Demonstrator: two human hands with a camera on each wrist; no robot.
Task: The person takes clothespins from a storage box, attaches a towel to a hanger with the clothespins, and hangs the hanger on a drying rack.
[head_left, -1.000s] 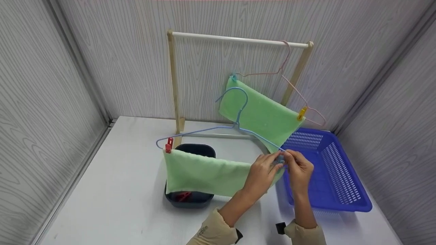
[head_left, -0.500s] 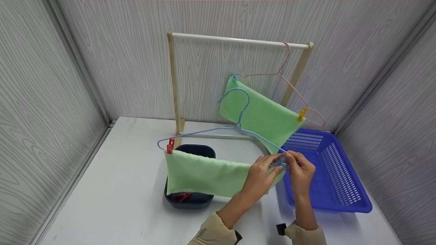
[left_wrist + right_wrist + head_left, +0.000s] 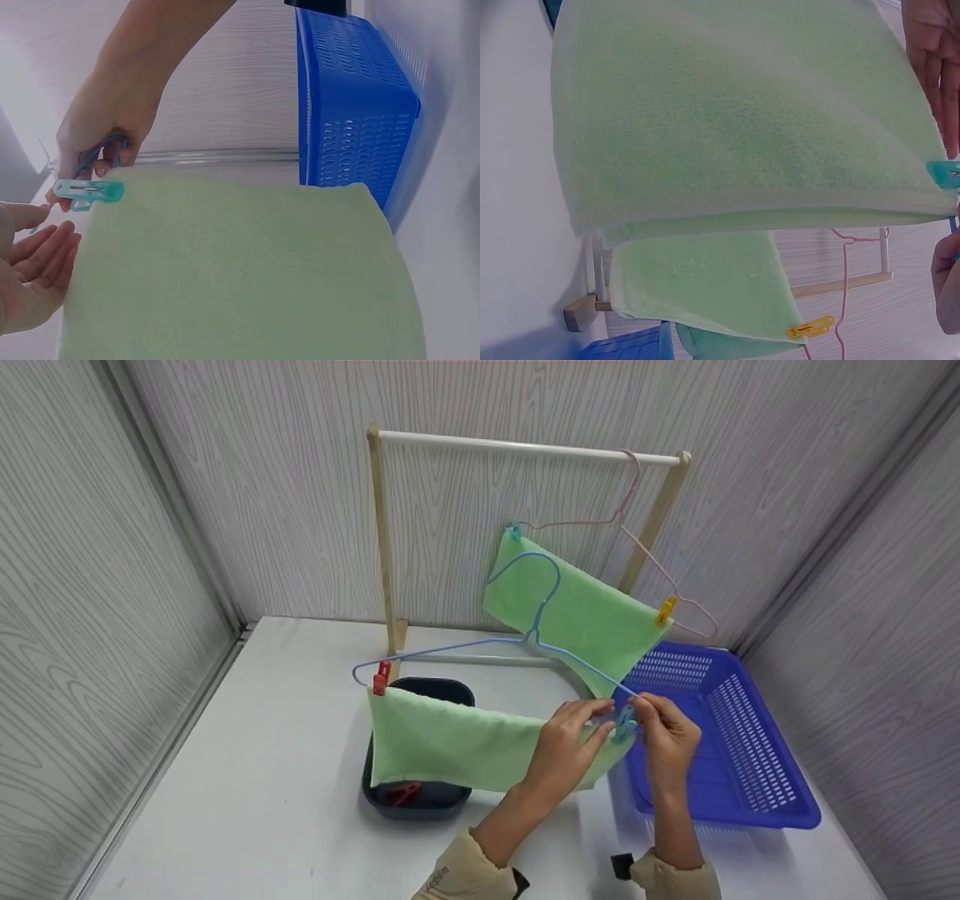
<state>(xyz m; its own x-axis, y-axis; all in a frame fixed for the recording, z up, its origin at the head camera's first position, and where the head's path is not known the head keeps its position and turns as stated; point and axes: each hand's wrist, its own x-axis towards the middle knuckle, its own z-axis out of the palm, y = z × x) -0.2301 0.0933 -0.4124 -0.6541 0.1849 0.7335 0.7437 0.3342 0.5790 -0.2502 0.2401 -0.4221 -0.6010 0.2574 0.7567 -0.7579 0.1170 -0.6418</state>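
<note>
My right hand (image 3: 671, 739) pinches the right end of a blue wire hanger (image 3: 535, 636). A light green towel (image 3: 457, 742) hangs from the hanger's lower bar, pinned at the left by a red clothespin (image 3: 381, 680) and at the right by a teal clothespin (image 3: 624, 725). Beside that teal pin, my left hand (image 3: 561, 744) has its fingers spread in front of the towel. In the left wrist view the left hand (image 3: 34, 281) lies just apart from the teal clothespin (image 3: 88, 190), its fingers extended. The hanger's bar behind the towel is partly hidden.
A rack with a white rail (image 3: 525, 448) stands behind, carrying a pink hanger (image 3: 577, 522) with another green towel (image 3: 577, 615). To the right sits a blue basket (image 3: 806, 814). A dark bin (image 3: 420, 811) holding a red clothespin (image 3: 403, 793) stands under the near towel.
My left hand has let go of the teal clothespin and drawn slightly left. The hanger and towel have shifted a little to the right with my right hand.
</note>
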